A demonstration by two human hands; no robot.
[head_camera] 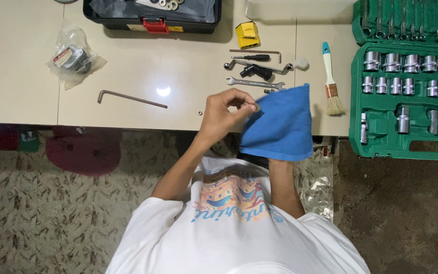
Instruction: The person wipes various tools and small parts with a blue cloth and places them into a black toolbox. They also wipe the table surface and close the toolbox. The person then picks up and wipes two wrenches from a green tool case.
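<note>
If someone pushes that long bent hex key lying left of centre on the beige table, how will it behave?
The long L-shaped metal hex key probably slides or pivots rather than rolls, since its bent end lies flat on the beige table. It looks rigid and thin, so likely fiddly to pinch up off the smooth, glossy surface.

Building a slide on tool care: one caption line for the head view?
Left hand pinches a small metal part against a blue cloth draped over the right hand, above a table of tools.
</note>
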